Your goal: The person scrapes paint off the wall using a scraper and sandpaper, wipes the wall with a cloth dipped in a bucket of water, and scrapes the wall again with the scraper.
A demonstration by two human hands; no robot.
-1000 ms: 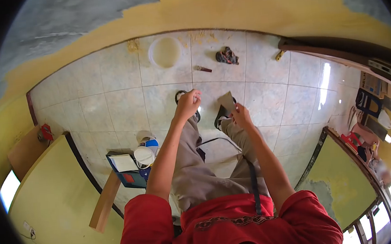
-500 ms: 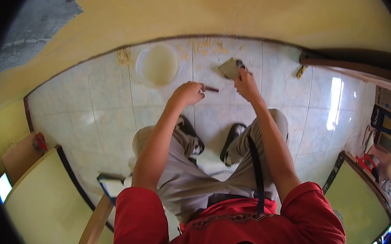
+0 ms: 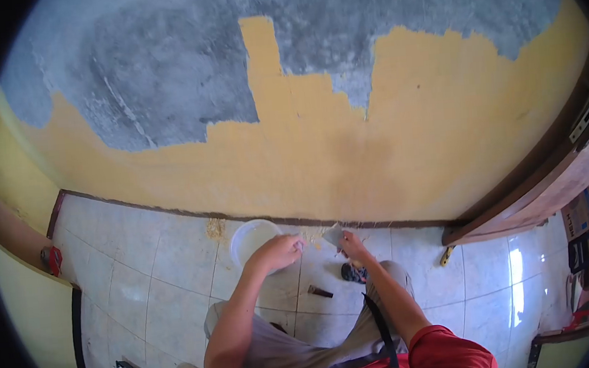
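My right hand point(image 3: 355, 245) is closed around a scraper point(image 3: 334, 235), its flat grey blade pointing left just above the floor near the wall. My left hand point(image 3: 278, 253) is over the right rim of a round white bucket point(image 3: 237, 240), its fingers toward the scraper blade but apart from it. Those fingertips are blurred, and I cannot tell whether they hold anything. A short dark brown stick-like piece point(image 3: 320, 291) lies on the tiles between my legs. Ahead stands a yellow wall point(image 3: 300, 163) with a large bare grey patch point(image 3: 174, 62) on its upper part.
Yellowish flakes point(image 3: 215, 227) lie along the wall's base. A yellow-handled tool point(image 3: 447, 256) is on the floor to the right, near a brown door point(image 3: 550, 184). Boxes and other items point(image 3: 581, 220) crowd the far right. A pale board point(image 3: 31, 308) stands at left.
The view has tilted up, bringing the grey patch into sight. My left hand has moved forward, away from the brown piece, to the bucket's rim. The scraper has come nearer the wall.
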